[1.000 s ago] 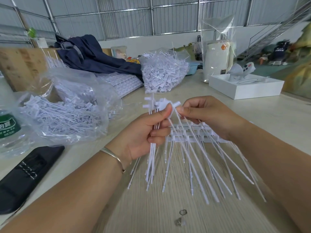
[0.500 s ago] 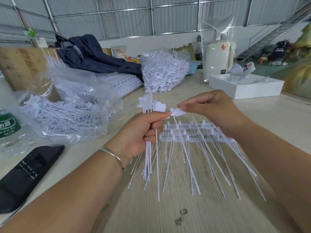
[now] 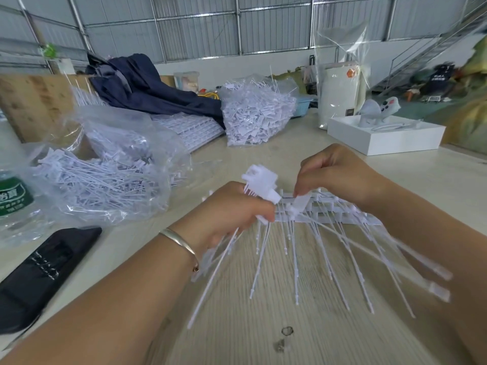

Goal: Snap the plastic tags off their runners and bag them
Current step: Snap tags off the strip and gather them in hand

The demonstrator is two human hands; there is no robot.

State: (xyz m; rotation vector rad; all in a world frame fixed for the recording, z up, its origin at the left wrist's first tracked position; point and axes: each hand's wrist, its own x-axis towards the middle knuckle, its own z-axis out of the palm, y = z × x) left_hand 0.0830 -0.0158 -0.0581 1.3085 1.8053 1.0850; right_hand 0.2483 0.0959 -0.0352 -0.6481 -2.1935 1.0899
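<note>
Since half a second ago the right hand is dropping from its raised position back down onto the runner, and the left hand is lowering its bundle toward the same spot.

The left hand is sitting at about 9 o'clock from the runner, its fingers clenched around a bundle of freed tags, heads sticking up above the fist and thin tails hanging below. Keeping the loose ones gathered like this is probably saving a trip to the bag after each snap. The right hand is coming in from 1 o'clock; its fingers are curling down and pinching the head of 1 tag that looks joined to the runner, likely readying the next snap. Motion blur is making the exact contact hard to read.

The runner is lying flat on the desk between the hands, its remaining tags fanning toward 6 o'clock and 4 o'clock, so the tails are staying clear of the working fingers. The bag, partly filled with tags, is lying open at 10 o'clock, well apart from the hands. A second pile of tags is sitting at 12 o'clock.
</note>
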